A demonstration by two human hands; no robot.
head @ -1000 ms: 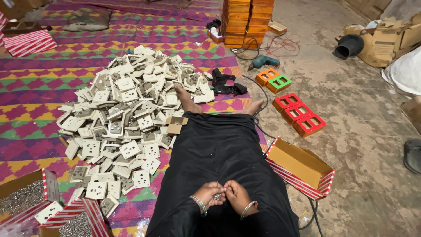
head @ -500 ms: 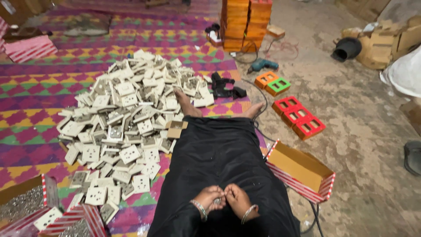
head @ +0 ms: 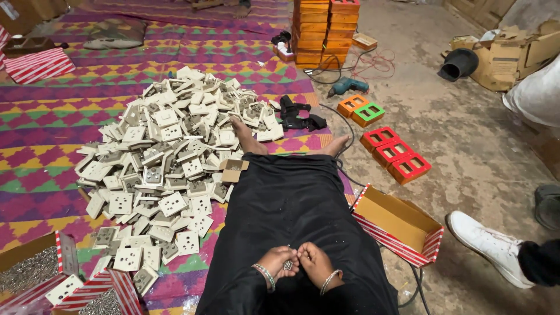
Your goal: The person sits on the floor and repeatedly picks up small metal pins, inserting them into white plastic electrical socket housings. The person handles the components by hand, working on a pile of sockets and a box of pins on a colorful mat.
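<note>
Left hand (head: 275,262) & right hand (head: 315,263) together at bottom centre of frame, resting on black cloth (head: 291,204) over lap, fingertips pinching small metal bits (head: 287,265) between them; what exactly, too small to tell. Big heap of white socket plates (head: 169,151) on patterned mat (head: 41,122), centre-left. Open cardboard box (head: 396,221) just right of lap. Red frames (head: 395,153) & drill (head: 348,86) on concrete, upper right. Box of screws (head: 29,271) bottom left. Someone's white shoe (head: 487,245) lower right.
</note>
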